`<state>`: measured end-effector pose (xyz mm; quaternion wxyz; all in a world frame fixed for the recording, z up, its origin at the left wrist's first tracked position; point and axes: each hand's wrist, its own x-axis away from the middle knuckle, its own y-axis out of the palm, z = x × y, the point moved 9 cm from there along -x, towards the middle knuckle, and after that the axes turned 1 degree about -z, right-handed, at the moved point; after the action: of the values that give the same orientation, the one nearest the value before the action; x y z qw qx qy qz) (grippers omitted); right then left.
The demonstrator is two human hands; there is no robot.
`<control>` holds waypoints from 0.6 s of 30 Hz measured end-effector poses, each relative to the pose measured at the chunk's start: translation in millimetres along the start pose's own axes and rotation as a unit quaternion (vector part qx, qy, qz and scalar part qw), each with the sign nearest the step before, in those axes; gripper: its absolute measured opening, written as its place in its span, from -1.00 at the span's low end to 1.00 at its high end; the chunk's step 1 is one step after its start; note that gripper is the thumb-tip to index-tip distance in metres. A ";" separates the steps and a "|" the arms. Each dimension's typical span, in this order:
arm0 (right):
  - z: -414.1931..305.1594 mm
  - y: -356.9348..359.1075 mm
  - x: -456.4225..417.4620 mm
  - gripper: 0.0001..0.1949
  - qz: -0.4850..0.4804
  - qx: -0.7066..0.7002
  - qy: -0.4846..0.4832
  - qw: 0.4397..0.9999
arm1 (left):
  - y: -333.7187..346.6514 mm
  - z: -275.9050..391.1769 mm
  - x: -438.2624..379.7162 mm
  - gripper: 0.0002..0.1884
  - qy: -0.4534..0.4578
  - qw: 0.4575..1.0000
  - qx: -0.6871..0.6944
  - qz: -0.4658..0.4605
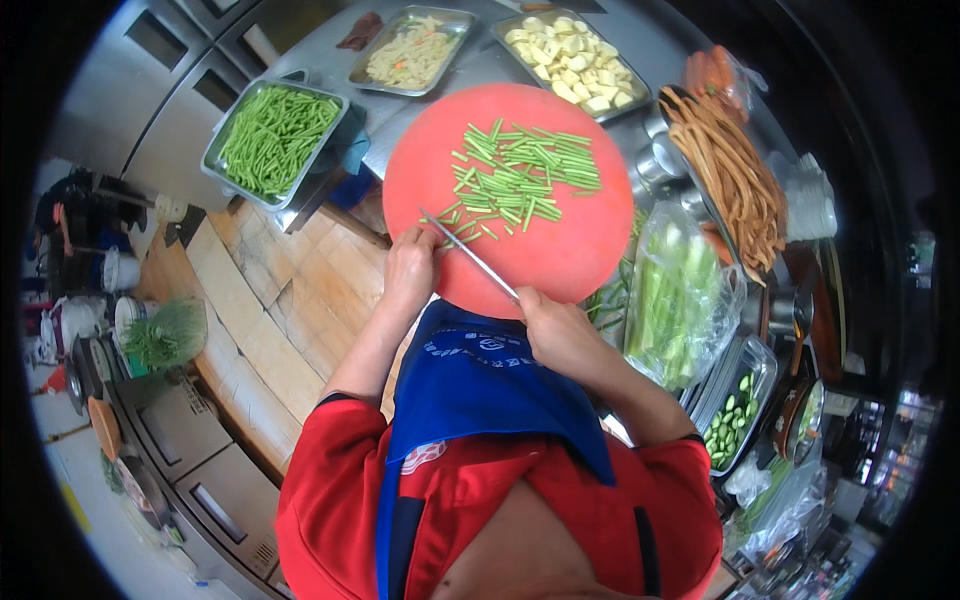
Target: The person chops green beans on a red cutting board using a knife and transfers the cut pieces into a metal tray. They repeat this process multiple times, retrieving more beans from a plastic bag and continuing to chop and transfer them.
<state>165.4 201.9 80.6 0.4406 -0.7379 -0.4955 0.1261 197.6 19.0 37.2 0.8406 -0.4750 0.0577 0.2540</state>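
A round red cutting board (577, 255) lies before me, with cut green stalks (517, 176) spread over its middle and upper right. My right hand (559, 330) grips the handle of a kitchen knife (480, 262) at the board's near edge; the blade points up and left, seen almost edge-on. At the board's lower left edge is my left hand (412, 266), its fingers bent beside the blade near a few short stalk pieces. Whether those fingers pinch any stalks is hidden.
Metal trays hold green beans (279, 139) at left, a pale shredded food (412, 56) behind and cut pale chunks (571, 60) at back right. Dried brown strips (727, 172), bagged celery-like stalks (671, 300) and a tray of green slices (731, 427) crowd the right side.
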 end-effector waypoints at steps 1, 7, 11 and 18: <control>0.4 2.4 -2.4 -0.79 -0.022 0.008 0.006 1.000 | 3.4 -0.1 1.1 -0.88 -0.002 1.000 -0.003 -0.015; 3.1 8.3 -21.9 -0.80 -0.037 -0.004 0.017 0.999 | 5.1 3.6 4.4 -0.87 0.032 0.998 0.042 -0.016; 30.2 -5.5 -0.9 -0.81 -0.026 -0.066 0.042 0.997 | 2.1 -7.2 -6.4 -0.86 0.008 0.997 0.061 0.046; 50.8 -43.5 52.2 -0.72 0.020 -0.189 0.072 0.979 | 14.1 12.1 -33.3 -0.89 0.128 0.991 -0.001 0.047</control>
<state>131.7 277.8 97.9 0.3250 -0.8250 -0.4621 -0.0146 160.4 22.5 44.1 0.8127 -0.5015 0.1865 0.2309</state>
